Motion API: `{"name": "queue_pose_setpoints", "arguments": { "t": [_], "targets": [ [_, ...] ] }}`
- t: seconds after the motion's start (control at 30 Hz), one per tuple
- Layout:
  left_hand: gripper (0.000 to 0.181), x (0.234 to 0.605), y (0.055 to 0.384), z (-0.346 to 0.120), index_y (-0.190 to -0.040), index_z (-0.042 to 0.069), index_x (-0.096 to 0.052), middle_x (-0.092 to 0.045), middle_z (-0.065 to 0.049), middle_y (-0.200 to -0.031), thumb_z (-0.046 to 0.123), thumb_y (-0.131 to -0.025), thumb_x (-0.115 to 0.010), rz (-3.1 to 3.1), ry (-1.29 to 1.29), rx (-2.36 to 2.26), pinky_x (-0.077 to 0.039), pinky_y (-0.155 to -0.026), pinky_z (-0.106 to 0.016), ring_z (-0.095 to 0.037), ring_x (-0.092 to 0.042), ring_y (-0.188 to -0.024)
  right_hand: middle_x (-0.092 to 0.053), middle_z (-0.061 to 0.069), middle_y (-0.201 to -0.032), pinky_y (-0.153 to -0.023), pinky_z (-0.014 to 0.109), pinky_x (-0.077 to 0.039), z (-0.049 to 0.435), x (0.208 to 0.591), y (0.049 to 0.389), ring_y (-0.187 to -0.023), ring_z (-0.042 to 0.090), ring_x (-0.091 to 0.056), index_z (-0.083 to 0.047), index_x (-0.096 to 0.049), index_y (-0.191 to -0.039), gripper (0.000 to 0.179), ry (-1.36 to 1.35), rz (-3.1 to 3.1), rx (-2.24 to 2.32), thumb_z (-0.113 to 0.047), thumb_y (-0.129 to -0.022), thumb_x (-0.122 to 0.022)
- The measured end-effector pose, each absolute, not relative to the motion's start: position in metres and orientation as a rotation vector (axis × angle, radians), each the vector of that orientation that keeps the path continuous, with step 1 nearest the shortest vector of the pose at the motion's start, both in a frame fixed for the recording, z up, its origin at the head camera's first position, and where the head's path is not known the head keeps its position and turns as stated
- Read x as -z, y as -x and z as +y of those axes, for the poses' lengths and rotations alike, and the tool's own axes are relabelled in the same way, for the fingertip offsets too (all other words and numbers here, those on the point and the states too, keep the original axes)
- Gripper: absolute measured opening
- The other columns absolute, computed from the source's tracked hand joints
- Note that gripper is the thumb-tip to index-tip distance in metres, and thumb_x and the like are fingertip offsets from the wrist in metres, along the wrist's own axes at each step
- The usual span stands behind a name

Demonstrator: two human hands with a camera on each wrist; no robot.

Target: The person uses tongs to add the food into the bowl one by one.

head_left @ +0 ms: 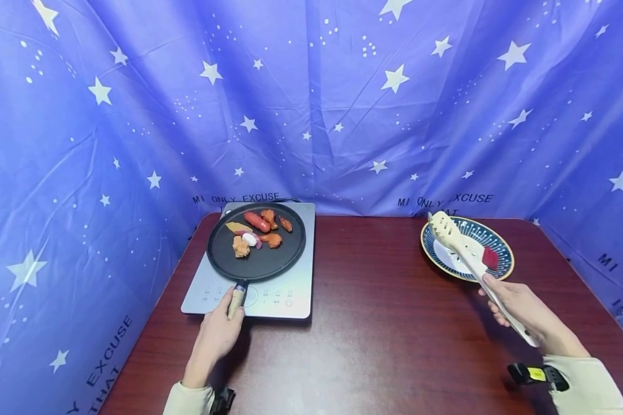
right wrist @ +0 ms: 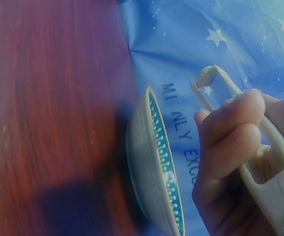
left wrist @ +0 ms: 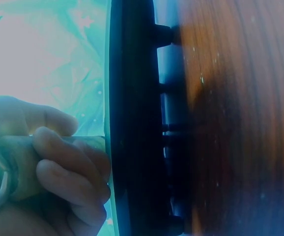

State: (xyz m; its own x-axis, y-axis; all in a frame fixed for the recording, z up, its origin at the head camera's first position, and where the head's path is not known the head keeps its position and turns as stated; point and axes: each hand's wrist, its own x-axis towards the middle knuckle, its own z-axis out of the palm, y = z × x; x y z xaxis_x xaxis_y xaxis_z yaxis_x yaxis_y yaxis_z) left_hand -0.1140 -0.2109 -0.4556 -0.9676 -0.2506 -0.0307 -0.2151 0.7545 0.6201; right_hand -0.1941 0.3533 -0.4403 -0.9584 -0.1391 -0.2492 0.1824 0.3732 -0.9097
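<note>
My left hand (head_left: 221, 334) grips the beige handle (head_left: 236, 302) of a black flat frying pan (head_left: 270, 268), which sits on a silver induction cooker (head_left: 298, 288). In the pan lie a red sausage (head_left: 256, 222), several brownish-orange meat pieces, a fried golden chunk (head_left: 241, 247), a small white piece (head_left: 249, 238) and a yellowish leaf-shaped piece (head_left: 237, 228). My right hand (head_left: 524, 308) holds cream tongs (head_left: 464, 252) above a patterned plate (head_left: 507, 256). Between the tong tips is a small greyish-brown piece (right wrist: 207, 76). A dark red piece (head_left: 490, 257) lies on the plate.
Both cooker and plate stand on a dark red-brown wooden table (head_left: 363, 288), the cooker at left and the plate at right. A blue curtain (head_left: 322, 115) with white stars hangs around the back and sides. Control marks line the cooker's front.
</note>
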Motion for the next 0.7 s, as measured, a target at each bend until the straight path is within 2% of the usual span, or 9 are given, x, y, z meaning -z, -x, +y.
{"name": "queue_pose_setpoints", "arguments": {
  "t": [0.47, 0.7],
  "targets": [
    [0.057, 0.452, 0.114, -0.211, -0.146, 0.008, -0.037, -0.060, -0.025, -0.111, 0.026, -0.093, -0.049, -2.898, -0.384, 1.021, -0.044, -0.073, -0.048, -0.027, -0.054, -0.078, -0.051, 0.003, -0.060, -0.041, 0.029, -0.044, 0.310, 0.433, 0.199, -0.044, 0.012, -0.050, 0.010, -0.057, -0.094, 0.054, 0.069, 2.345, 1.592, -0.041, -0.100, -0.040],
    [0.058, 0.453, 0.114, -0.212, -0.146, 0.008, -0.037, -0.060, -0.026, -0.112, 0.027, -0.092, -0.049, -2.900, -0.392, 1.030, -0.044, -0.073, -0.047, -0.027, -0.054, -0.077, -0.050, 0.004, -0.060, -0.041, 0.028, -0.044, 0.288, 0.431, 0.202, -0.043, 0.011, -0.049, 0.006, -0.057, -0.093, 0.050, 0.115, 2.277, 1.587, -0.040, -0.100, -0.040]
  ]
}}
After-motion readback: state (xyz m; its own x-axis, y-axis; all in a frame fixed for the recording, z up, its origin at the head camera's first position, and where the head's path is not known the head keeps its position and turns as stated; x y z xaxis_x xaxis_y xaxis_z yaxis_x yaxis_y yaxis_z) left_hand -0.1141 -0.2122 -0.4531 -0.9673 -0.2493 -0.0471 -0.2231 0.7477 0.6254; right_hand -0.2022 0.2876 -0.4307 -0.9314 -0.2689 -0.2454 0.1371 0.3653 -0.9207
